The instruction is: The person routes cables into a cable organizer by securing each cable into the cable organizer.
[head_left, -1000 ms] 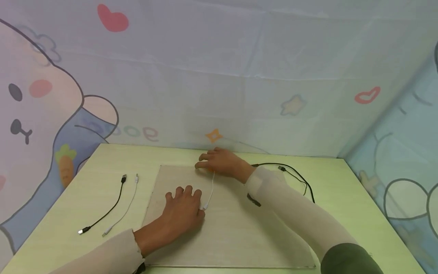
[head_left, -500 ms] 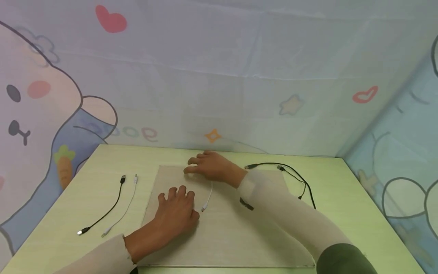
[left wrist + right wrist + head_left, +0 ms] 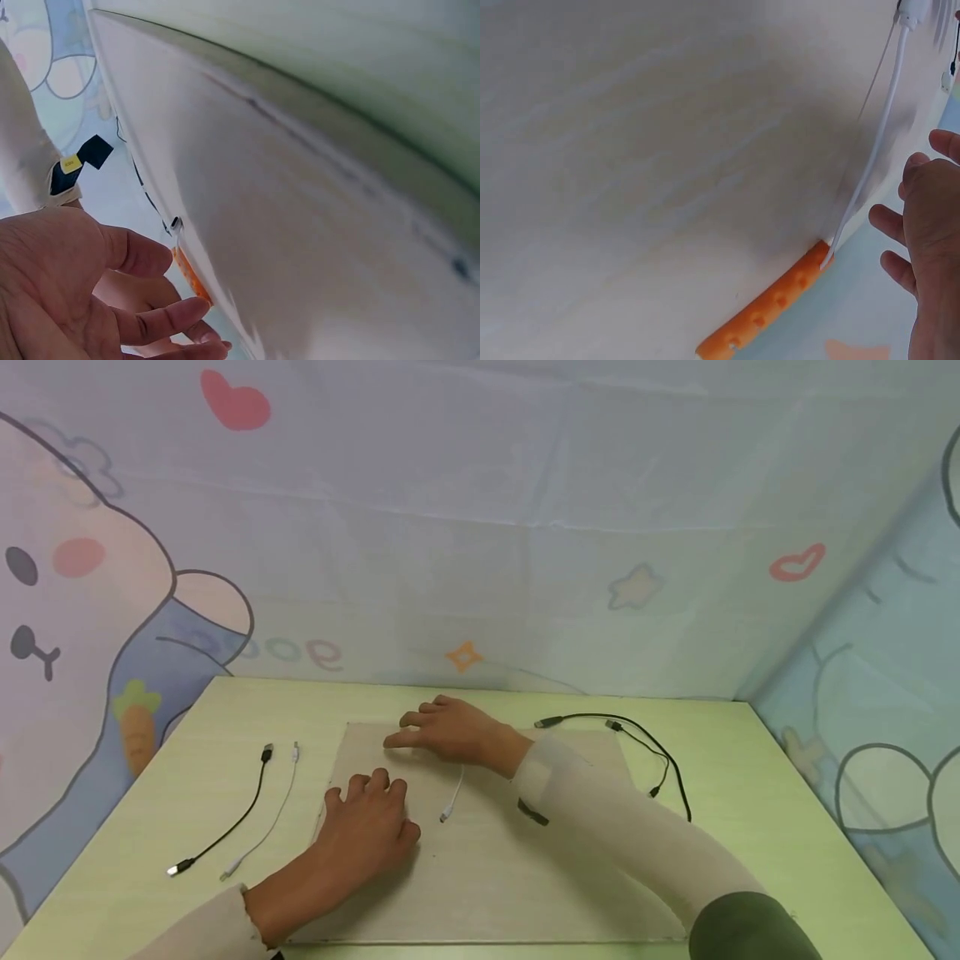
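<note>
My left hand [image 3: 367,827] is over the left part of a pale board [image 3: 510,877], its fingers loosely bent and holding nothing. Right of its thumb, apart from it, lies the small plug of a short white charging cable [image 3: 453,797]. My right hand [image 3: 450,731] is spread loosely near the board's back edge and hides the cable's far end in the head view. In the right wrist view that end meets an orange bumpy strip [image 3: 772,304] on the board. The left wrist view shows the dark-tipped plug [image 3: 176,223] and the orange strip [image 3: 191,276] beyond my fingers.
Left of the board lie a short black USB cable [image 3: 243,814] and a white cable [image 3: 273,827], side by side. On the right a thick black cable [image 3: 660,747] curves around a thinner black one [image 3: 663,760]. A printed cloth [image 3: 487,527] hangs behind the table [image 3: 780,827].
My left hand has moved left, away from the white cable's plug. My right hand has also shifted left and slightly nearer. The cable stays on the board.
</note>
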A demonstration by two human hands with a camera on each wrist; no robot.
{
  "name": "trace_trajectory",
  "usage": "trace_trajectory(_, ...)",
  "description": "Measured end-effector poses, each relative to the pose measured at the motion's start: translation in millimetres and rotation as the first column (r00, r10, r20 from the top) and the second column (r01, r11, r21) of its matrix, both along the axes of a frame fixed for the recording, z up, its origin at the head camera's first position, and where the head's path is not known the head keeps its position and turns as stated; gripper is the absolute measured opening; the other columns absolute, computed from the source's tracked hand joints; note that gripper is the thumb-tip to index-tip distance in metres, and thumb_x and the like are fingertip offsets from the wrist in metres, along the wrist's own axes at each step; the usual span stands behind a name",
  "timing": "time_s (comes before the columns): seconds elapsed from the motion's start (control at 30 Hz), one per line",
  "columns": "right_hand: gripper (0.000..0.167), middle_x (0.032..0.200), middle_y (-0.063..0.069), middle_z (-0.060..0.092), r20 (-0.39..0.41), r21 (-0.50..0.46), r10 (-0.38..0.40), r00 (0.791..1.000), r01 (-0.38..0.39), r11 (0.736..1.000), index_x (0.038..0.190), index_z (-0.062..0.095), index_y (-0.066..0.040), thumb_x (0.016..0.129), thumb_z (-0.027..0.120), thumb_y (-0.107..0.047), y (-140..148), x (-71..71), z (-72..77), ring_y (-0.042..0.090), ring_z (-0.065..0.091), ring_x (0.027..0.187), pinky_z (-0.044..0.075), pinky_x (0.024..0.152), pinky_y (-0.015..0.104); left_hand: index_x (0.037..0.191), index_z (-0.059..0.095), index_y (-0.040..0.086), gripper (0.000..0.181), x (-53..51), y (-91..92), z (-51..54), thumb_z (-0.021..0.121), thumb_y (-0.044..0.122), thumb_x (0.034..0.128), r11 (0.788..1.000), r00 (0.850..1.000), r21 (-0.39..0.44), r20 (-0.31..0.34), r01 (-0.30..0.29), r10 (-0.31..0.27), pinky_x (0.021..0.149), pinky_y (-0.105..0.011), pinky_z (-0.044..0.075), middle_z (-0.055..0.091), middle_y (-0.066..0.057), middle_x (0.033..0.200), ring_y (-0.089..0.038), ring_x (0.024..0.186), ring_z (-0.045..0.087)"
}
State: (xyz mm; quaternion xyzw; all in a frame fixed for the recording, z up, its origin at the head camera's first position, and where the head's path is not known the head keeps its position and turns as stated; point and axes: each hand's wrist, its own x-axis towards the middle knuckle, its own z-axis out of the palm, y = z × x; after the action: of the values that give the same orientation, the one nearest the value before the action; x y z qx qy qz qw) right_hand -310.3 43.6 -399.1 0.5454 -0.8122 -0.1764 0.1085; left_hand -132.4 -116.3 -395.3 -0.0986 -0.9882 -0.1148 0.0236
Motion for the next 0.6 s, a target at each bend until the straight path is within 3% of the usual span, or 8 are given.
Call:
trace_trajectory(0.33,0.037,0.153,-0.012,0.066,0.018,-0.017,0.025,1.000,-0.025,1.000,0.154,0.058,-0.044,0.123,0.046,-0.029,-9.8,6.5,-6.0,0.014,0.069,0.129,0.054,0.108,0.032,0.117,0.069,0.000,0.028,4.6,-9.5,2.2,0.068,0.020,0.0984,1.000,1.000,-0.006,0.000,-0.015,0.015,0.100,-0.080,0.047,0.064,-0.021,0.118,-0.054,0.130,0.060)
trace_trajectory(0.6,0.045,0.156,-0.013,0.065,-0.002,-0.018,0.029,1.000,-0.029,0.999,0.155,0.057,-0.045,0.121,0.048,-0.017,-17.1,10.7,-7.4,0.014,0.068,0.127,0.053,0.112,0.031,0.115,0.069,0.001,0.025,8.5,-15.8,1.3,0.067,0.021,0.0990,1.000,1.000,-0.008,-0.009,-0.021,0.021,0.099,-0.081,0.047,0.064,-0.020,0.118,-0.054,0.130,0.061)
